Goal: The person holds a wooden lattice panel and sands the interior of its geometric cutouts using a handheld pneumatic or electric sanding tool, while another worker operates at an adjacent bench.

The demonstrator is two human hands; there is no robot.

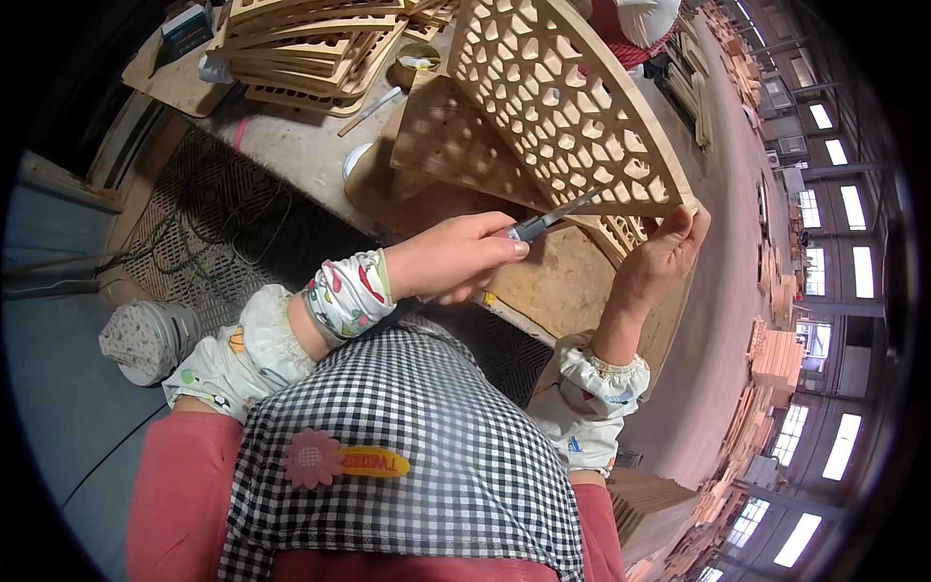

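Observation:
My left hand [456, 256] is closed around the grey and black handle of a slim tool [529, 229]. Its thin metal blade points right, meeting the lower edge of a curved wooden lattice panel [632, 208]; whether it is a knife or a file I cannot tell. The panel stands tilted up, full of irregular holes. At its lower right corner, my right hand [659, 257] pinches the wood between thumb and fingers. Behind the panel a flat wooden board [456, 136] catches spots of light coming through the holes.
Stacked curved wooden frames [310, 48] lie at the far left of the table. Nearby are a round tin [417, 60] and a thin stick [369, 113]. A white bucket [145, 341] stands at left by a perforated mat. Another person's red clothing [609, 21] shows beyond the panel.

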